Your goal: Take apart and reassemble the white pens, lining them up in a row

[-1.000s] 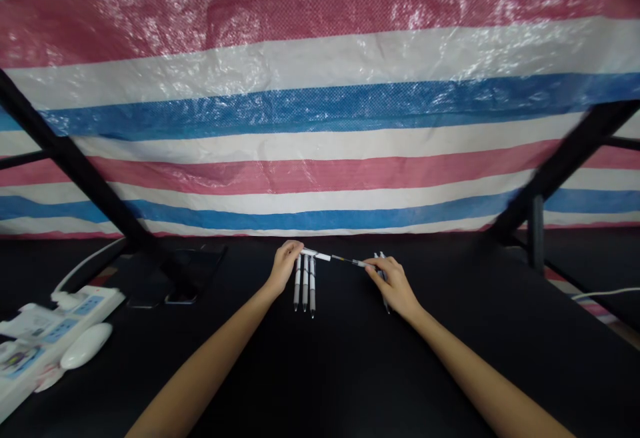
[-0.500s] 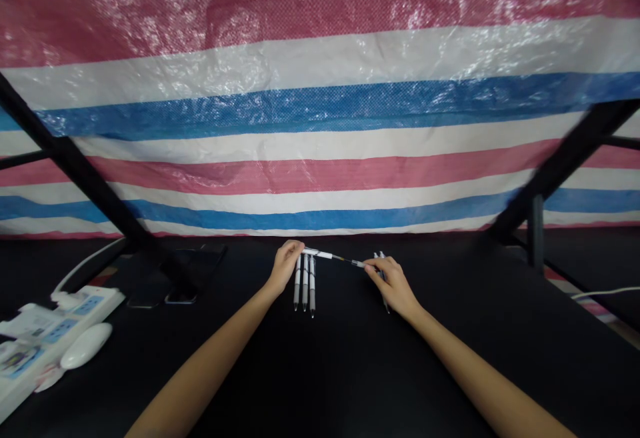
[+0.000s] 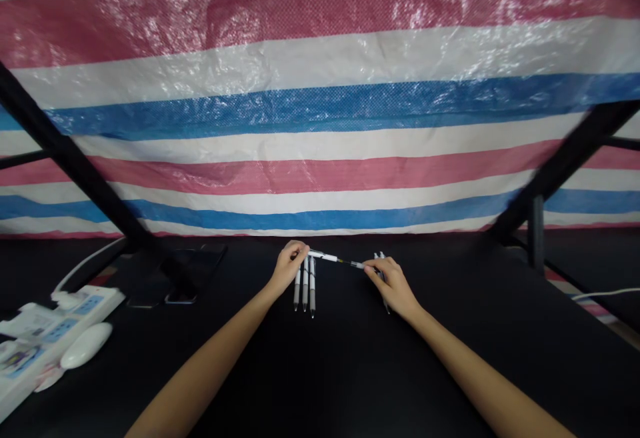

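— Pens first: what am I looking at on the worktop (image 3: 320,371)?

— I see three white pens (image 3: 305,283) lying side by side, tips toward me, just below my left hand (image 3: 287,268). They look lined up so they stay sorted and within reach.

— And the one in the air?

— My left hand pinches the white barrel (image 3: 320,256) at its far end, fingers closed on it. My right hand (image 3: 395,285) pinches the thin refill (image 3: 350,263) at the other end, so the piece spans level between both hands, just above the row. I judge a grip at each end keeps the two parts in line.

— Anything under the right hand?

— A couple more pens (image 3: 379,256) peek out behind its fingers; I cannot tell how many.

— Elsewhere?

— Power strip (image 3: 60,321) and mouse (image 3: 85,355) sit well apart at the left, striped tarp (image 3: 320,125) behind.
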{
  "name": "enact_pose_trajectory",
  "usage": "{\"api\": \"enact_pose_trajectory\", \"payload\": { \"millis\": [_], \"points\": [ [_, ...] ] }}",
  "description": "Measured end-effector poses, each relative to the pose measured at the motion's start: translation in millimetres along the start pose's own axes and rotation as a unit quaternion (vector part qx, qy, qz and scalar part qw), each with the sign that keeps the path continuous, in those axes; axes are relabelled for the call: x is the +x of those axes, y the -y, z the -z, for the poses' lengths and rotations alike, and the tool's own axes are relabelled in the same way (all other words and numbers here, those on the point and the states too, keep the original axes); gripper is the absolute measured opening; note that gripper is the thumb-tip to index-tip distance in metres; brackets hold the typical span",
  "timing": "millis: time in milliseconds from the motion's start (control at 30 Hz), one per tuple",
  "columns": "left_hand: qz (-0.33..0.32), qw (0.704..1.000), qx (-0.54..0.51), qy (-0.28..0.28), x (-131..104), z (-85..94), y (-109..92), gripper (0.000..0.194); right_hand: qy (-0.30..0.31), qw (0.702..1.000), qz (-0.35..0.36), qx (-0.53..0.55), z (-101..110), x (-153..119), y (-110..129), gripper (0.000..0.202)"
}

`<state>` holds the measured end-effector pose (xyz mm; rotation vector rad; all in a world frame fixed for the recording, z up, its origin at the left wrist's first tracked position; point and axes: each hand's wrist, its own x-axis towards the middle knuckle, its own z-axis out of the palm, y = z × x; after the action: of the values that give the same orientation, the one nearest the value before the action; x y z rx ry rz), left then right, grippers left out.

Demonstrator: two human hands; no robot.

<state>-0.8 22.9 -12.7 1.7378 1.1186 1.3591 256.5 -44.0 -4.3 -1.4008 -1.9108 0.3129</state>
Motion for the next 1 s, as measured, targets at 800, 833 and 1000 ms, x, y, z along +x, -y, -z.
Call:
{"api": "enact_pose_trajectory", "payload": {
  "millis": [800, 833, 1000],
  "points": [
    [0.017, 0.987, 0.006, 0.158, -3.0, 3.5, -13.7, 0.023, 0.029, 0.999, 0.02, 0.024, 1.1, -1.6, 2.4, 0.029],
    [0.018, 0.987, 0.005, 0.163, -3.3, 3.8, -14.0, 0.023, 0.032, 0.999, 0.021, 0.023, 1.2, -1.6, 2.8, 0.029],
    [-0.004, 0.986, 0.025, 0.162, -4.0, 4.2, -12.2, 0.021, 0.032, 0.999, 0.019, 0.013, 1.2, -1.8, 3.5, 0.032]
  ]
}}
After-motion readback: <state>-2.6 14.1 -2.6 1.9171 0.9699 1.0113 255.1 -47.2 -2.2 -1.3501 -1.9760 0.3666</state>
